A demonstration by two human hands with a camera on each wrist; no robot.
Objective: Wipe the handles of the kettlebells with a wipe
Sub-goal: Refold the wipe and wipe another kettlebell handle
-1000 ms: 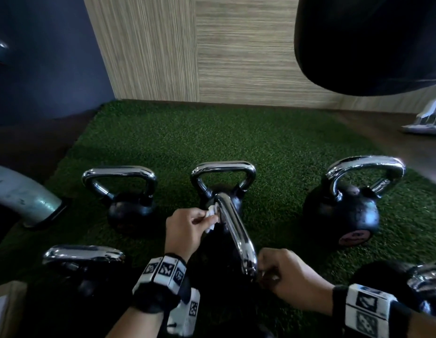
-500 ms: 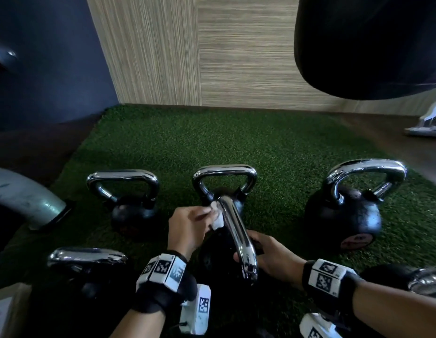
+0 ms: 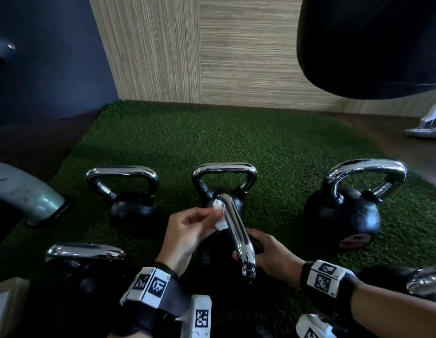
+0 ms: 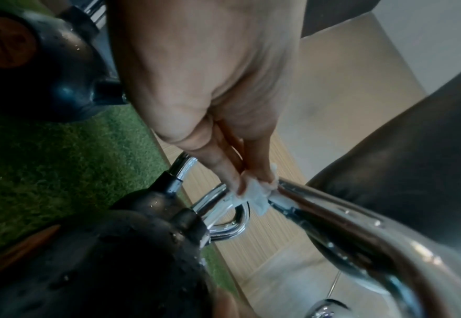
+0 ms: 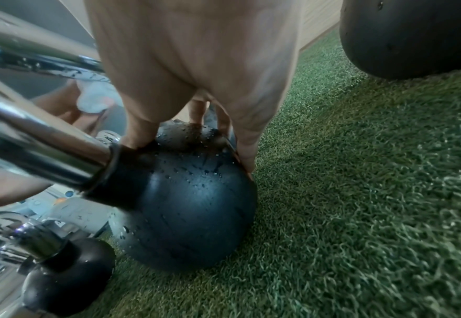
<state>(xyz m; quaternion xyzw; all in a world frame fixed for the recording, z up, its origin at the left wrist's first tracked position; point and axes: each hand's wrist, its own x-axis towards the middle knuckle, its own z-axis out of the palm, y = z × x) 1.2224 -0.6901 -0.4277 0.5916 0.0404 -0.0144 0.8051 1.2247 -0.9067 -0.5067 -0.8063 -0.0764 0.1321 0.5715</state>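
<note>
The near middle kettlebell stands on green turf, its chrome handle (image 3: 238, 237) (image 4: 346, 219) running away from me. My left hand (image 3: 212, 215) (image 4: 254, 182) pinches a small white wipe (image 3: 220, 223) (image 4: 259, 198) against the left side of that handle, near its far bend. My right hand (image 3: 268, 252) (image 5: 194, 150) reaches under the handle. Its fairly straight thumb and fingers rest on the top of the kettlebell's black ball (image 5: 191, 204), which is wet with droplets.
Three more kettlebells stand in a back row: left (image 3: 129, 191), middle (image 3: 224, 176), right (image 3: 343, 215). Others sit at front left (image 3: 85, 254) and front right (image 3: 426, 284). A black punch bag (image 3: 370, 45) hangs at upper right. A grey pipe (image 3: 24, 191) lies left of the turf (image 3: 236, 137).
My right hand left the near end of the handle and went under it onto the ball. My left hand with the wipe has slid slightly farther along the handle.
</note>
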